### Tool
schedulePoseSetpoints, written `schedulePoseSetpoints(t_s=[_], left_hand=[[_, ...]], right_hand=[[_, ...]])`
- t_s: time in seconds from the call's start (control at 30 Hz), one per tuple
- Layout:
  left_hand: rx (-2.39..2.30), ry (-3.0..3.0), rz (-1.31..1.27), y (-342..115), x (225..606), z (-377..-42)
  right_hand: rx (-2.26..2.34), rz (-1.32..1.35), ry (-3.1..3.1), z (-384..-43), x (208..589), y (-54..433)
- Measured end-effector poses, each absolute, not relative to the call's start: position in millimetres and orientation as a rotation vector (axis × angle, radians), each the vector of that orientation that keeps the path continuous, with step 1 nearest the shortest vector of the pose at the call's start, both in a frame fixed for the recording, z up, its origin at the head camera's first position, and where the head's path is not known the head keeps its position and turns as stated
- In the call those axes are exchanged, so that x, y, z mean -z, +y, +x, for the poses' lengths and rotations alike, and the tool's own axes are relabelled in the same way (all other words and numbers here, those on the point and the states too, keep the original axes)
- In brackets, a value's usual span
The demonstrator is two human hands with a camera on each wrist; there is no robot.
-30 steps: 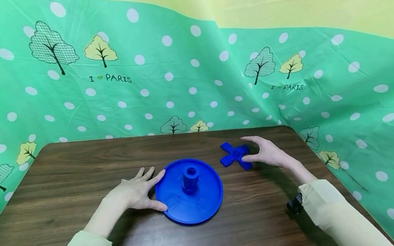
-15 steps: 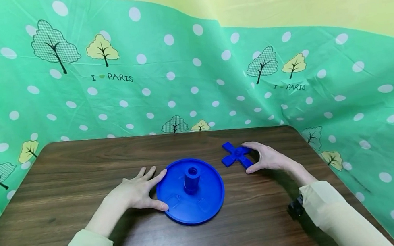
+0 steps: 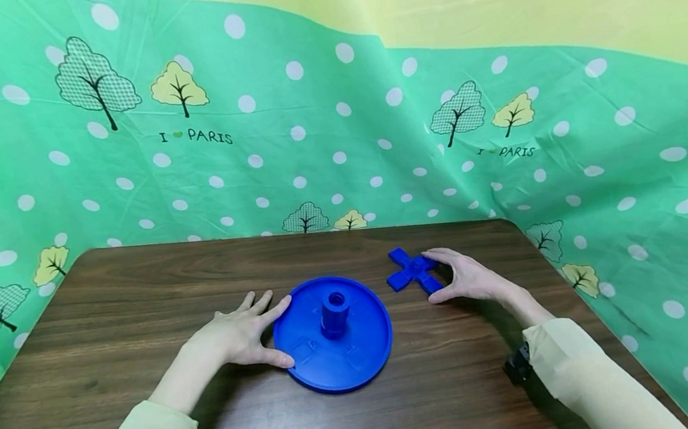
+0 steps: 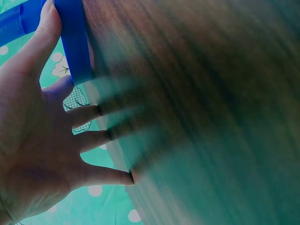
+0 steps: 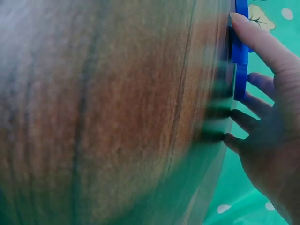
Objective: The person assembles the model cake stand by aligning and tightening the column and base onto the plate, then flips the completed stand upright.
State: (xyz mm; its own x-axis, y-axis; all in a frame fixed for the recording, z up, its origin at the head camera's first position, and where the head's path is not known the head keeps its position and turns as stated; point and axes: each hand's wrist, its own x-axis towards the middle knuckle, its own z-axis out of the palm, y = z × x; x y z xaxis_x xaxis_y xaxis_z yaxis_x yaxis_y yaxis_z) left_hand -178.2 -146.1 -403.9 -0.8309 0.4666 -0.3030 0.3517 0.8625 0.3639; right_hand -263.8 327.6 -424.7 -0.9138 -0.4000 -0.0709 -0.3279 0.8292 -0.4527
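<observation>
A round blue disc [image 3: 360,354] with a raised rim lies on the table, and a hollow post [image 3: 334,318] stands up from its middle. My left hand [image 3: 246,335] rests at the disc's left edge, thumb and index finger against the rim, the other fingers spread straight. The left wrist view shows the thumb over the disc's blue side wall [image 4: 75,42]. Up and to the right lies a flat blue cross-shaped piece [image 3: 411,272] with broad arms. My right hand [image 3: 469,277] holds it between thumb and index finger at two arm ends; the right wrist view has this cross [image 5: 240,61] edge-on.
Both things lie on a brown wood-grain table [image 3: 198,273] with rounded far corners. Behind and beside it hangs a green and yellow cloth [image 3: 306,105] printed with dots and trees. A small black device [image 3: 517,362] sits at the right wrist.
My right hand has come down and closed its thumb and index finger about the cross-shaped piece. The left hand and the disc stay put.
</observation>
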Motion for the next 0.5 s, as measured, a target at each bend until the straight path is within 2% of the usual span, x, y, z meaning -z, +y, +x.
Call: schedulePoseSetpoints(t_s=[0.5], left_hand=[[-0.413, 2.649, 0.596, -147, 404, -178]], right_hand=[[0.789, -0.519, 2.933, -258, 400, 316]])
